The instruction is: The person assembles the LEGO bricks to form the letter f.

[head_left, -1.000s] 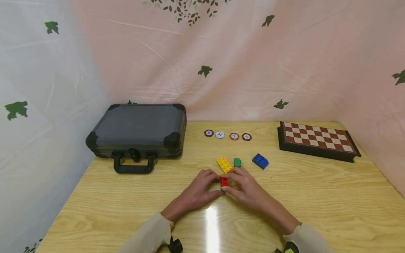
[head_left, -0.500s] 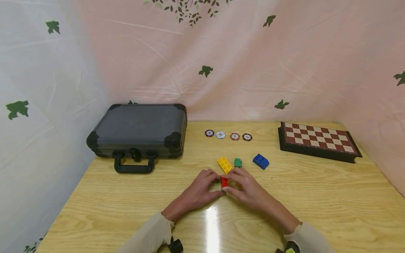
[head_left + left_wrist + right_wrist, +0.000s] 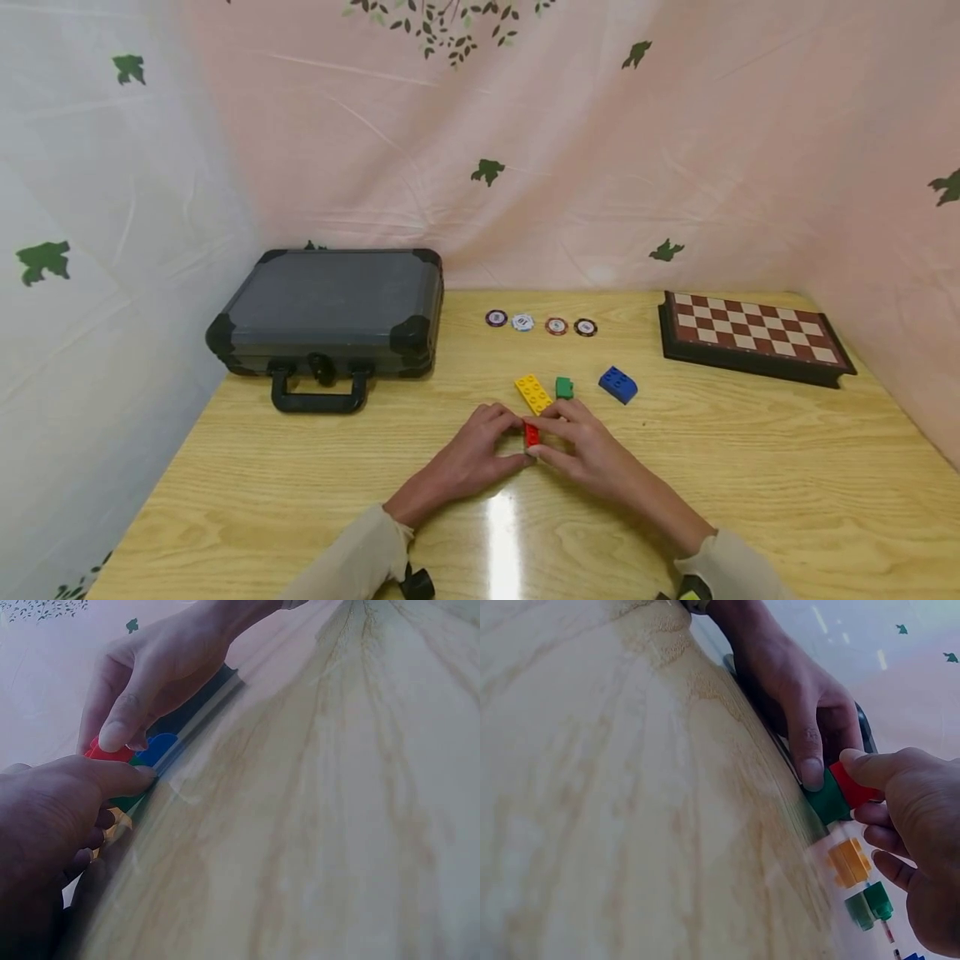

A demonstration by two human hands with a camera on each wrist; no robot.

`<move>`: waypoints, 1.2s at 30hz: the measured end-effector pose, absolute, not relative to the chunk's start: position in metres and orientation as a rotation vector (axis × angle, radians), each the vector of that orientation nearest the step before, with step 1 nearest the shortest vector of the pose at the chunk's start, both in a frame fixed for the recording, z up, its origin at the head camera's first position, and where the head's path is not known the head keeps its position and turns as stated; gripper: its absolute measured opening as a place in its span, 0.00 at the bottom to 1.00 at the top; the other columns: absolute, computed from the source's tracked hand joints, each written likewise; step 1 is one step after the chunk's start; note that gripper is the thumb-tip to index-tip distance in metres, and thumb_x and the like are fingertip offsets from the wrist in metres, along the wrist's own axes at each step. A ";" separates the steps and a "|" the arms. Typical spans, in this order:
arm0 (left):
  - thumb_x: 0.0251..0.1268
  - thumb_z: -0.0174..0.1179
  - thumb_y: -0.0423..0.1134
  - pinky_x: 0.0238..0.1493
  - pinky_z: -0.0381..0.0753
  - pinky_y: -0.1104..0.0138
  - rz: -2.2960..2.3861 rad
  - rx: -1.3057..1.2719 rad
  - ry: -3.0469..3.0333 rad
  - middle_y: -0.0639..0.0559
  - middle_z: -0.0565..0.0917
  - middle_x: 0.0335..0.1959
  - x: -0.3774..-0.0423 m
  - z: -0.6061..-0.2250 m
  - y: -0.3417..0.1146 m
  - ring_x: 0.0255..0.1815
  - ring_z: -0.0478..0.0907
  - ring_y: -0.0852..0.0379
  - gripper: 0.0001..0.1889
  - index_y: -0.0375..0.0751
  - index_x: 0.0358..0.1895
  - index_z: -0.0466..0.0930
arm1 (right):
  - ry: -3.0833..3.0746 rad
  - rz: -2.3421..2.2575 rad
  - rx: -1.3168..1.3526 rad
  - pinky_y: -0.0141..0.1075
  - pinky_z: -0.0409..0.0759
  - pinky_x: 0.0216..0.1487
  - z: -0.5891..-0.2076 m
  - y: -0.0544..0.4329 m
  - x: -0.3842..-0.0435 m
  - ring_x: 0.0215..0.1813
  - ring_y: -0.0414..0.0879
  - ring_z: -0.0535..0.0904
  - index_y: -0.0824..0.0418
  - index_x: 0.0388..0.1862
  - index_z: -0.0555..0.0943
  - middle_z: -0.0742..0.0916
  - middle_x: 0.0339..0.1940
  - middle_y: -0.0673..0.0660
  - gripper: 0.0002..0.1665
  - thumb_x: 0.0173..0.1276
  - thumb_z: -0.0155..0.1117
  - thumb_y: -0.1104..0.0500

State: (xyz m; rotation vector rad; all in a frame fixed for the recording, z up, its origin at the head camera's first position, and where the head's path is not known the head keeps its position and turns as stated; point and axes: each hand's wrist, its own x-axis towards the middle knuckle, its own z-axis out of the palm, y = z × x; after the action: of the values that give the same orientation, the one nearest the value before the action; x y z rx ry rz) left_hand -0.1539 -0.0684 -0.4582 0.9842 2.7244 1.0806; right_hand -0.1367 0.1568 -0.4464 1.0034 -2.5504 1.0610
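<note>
A red toy brick (image 3: 532, 435) sits between both hands at the middle of the table. The right hand (image 3: 588, 440) pinches it between thumb and fingers. Under it is a green toy brick (image 3: 827, 799), which the left hand (image 3: 480, 448) grips; from the head view this lower brick is mostly hidden. In the right wrist view the red and green bricks stand one against the other, red uppermost. Just beyond the hands lie a yellow brick (image 3: 532, 393) and a second, small green brick (image 3: 564, 387). A blue brick (image 3: 618, 384) rests farther right.
At the back left stands a grey case (image 3: 337, 300) with its black handle (image 3: 318, 403) facing the person. Several poker chips, among them a white chip (image 3: 522, 322), lie in a row farther back. A checkered board box (image 3: 753, 333) is at the back right.
</note>
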 end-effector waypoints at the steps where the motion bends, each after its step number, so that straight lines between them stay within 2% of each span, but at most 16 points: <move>1: 0.67 0.72 0.44 0.58 0.75 0.59 1.082 0.987 2.725 0.54 0.80 0.51 -0.154 -0.458 -0.068 0.55 0.72 0.55 0.18 0.41 0.56 0.83 | -2.555 1.060 0.997 0.38 0.76 0.47 -0.446 0.157 -0.136 0.50 0.41 0.73 0.60 0.60 0.86 0.81 0.48 0.46 0.22 0.68 0.75 0.60; 9: 0.67 0.71 0.44 0.59 0.75 0.59 1.063 0.984 2.726 0.54 0.79 0.51 -0.153 -0.457 -0.069 0.55 0.72 0.55 0.19 0.42 0.57 0.83 | -2.594 1.095 0.936 0.40 0.77 0.50 -0.447 0.155 -0.134 0.52 0.41 0.73 0.60 0.62 0.85 0.81 0.48 0.45 0.23 0.69 0.75 0.58; 15: 0.67 0.71 0.44 0.58 0.75 0.59 1.069 1.003 2.741 0.54 0.79 0.50 -0.153 -0.459 -0.071 0.54 0.72 0.55 0.18 0.42 0.56 0.83 | -2.690 1.032 0.836 0.41 0.77 0.50 -0.447 0.153 -0.129 0.53 0.41 0.71 0.56 0.64 0.84 0.81 0.50 0.46 0.23 0.72 0.72 0.53; 20: 0.67 0.71 0.44 0.59 0.75 0.59 1.090 1.006 2.739 0.54 0.79 0.51 -0.153 -0.458 -0.070 0.55 0.72 0.54 0.19 0.42 0.57 0.83 | -2.677 1.000 0.716 0.47 0.79 0.53 -0.442 0.158 -0.128 0.55 0.43 0.73 0.57 0.62 0.85 0.83 0.54 0.48 0.21 0.76 0.67 0.50; 23: 0.67 0.71 0.44 0.59 0.75 0.59 1.085 0.987 2.729 0.54 0.79 0.51 -0.153 -0.458 -0.069 0.55 0.72 0.55 0.19 0.42 0.57 0.83 | -2.648 0.992 0.639 0.50 0.79 0.55 -0.442 0.163 -0.130 0.55 0.46 0.75 0.58 0.59 0.85 0.84 0.53 0.50 0.18 0.77 0.66 0.51; 30: 0.66 0.72 0.43 0.59 0.76 0.60 1.080 1.007 2.733 0.53 0.79 0.51 -0.152 -0.457 -0.069 0.55 0.72 0.54 0.20 0.41 0.58 0.82 | -2.610 0.939 0.555 0.48 0.78 0.49 -0.446 0.168 -0.140 0.50 0.49 0.75 0.64 0.54 0.86 0.85 0.48 0.55 0.17 0.71 0.72 0.56; 36: 0.66 0.72 0.43 0.58 0.76 0.59 1.076 1.012 2.745 0.52 0.79 0.51 -0.152 -0.457 -0.069 0.55 0.72 0.54 0.20 0.41 0.57 0.83 | -2.645 0.914 0.508 0.50 0.78 0.52 -0.450 0.164 -0.145 0.51 0.52 0.77 0.64 0.52 0.87 0.84 0.47 0.57 0.18 0.69 0.75 0.55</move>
State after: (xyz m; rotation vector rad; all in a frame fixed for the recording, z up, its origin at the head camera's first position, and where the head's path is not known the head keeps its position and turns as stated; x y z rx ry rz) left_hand -0.1524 -0.0695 -0.4573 1.0123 2.7455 1.0764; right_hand -0.1449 0.1640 -0.4504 0.5081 -2.6451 0.9143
